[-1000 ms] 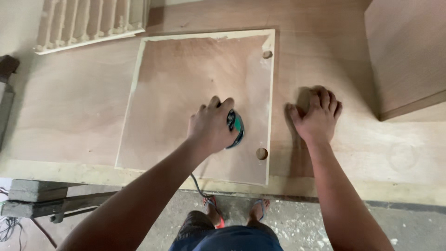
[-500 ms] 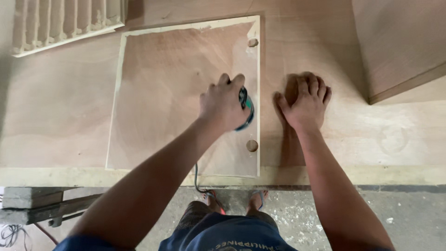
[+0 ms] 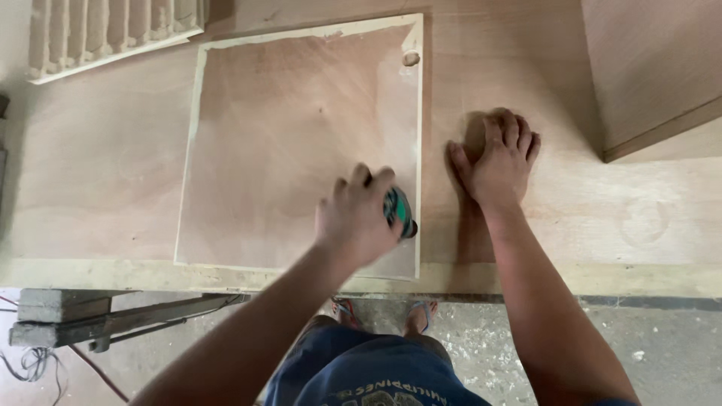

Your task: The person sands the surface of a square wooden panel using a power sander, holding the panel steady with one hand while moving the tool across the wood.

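My left hand (image 3: 355, 219) grips a small green and black power sander (image 3: 399, 211) and presses it on a square plywood panel (image 3: 286, 135), close to the panel's near right corner. The panel lies flat on a wooden workbench (image 3: 113, 188) and has a round hole (image 3: 411, 58) near its far right corner. My right hand (image 3: 496, 159) rests palm down on the bare bench just right of the panel's edge, fingers spread a little, holding nothing.
A thick wooden board (image 3: 647, 68) lies on the bench at the far right. A pale slatted piece (image 3: 105, 30) sits at the far left. A metal frame (image 3: 75, 316) juts out below the bench's front edge, with my sandalled feet (image 3: 417, 312) on the dusty floor.
My left hand has drawn the sander toward me along the panel's right side, now covering the near hole. My right hand has stayed flat on the bench.
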